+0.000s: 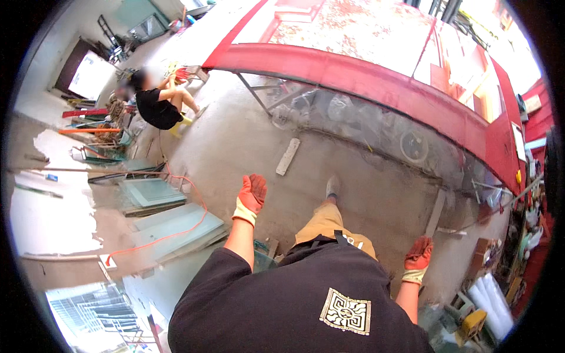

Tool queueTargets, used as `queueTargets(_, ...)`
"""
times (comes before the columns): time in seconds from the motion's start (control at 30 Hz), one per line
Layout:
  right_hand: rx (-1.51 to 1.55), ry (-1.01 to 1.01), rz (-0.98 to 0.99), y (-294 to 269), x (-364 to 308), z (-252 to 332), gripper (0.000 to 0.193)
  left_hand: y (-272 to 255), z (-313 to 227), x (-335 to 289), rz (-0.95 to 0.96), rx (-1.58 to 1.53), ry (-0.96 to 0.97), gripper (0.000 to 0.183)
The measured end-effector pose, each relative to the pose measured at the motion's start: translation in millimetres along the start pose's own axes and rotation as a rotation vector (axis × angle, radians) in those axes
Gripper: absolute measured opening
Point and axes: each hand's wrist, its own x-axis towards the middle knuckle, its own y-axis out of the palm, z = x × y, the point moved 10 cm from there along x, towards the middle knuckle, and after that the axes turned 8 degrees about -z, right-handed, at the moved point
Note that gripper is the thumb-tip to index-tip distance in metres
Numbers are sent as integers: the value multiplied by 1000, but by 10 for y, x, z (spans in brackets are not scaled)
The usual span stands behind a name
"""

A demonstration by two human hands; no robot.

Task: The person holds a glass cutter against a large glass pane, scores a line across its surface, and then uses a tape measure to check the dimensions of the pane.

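My left hand point(252, 195), in a red-palmed work glove with a pale yellow cuff, is raised in front of me over the concrete floor. Its fingers are loosely bent and it holds nothing. My right hand point(418, 253) wears a matching glove and hangs out to my right, also without anything in it, its fingers slightly curled. Neither hand touches an object. Beyond the left hand, a pale narrow block point(288, 157) lies on the floor. A long pale strip point(435, 213) lies near the right hand.
A large red-framed table point(353, 69) stands ahead, with clear plastic-wrapped items point(341, 109) beneath. Stacked glass panes point(176, 232) and an orange cord point(203, 215) lie at left. Another person point(158, 101) sits farther back. White rolls point(491, 306) and clutter line the right.
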Motion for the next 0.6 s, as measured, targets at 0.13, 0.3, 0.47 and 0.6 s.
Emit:
queueTargets(0.13, -18, -4, 13, -25, -162, -63, 50, -69, -82, -13, 7, -4, -1, 61)
queueTargets(0.3, -12, 12, 47, -233, -170, -231, 48, -221, -155, 123, 66, -11, -23, 55)
queueTargets(0.47, -164, 48, 461, -170, -368, -365, 29, -587, -179, 518, -30, 111, 79, 52)
queueTargets(0.6, 59, 209, 162, -239, -372, -524, 38, -394, -201, 659, 344, -100, -50, 47)
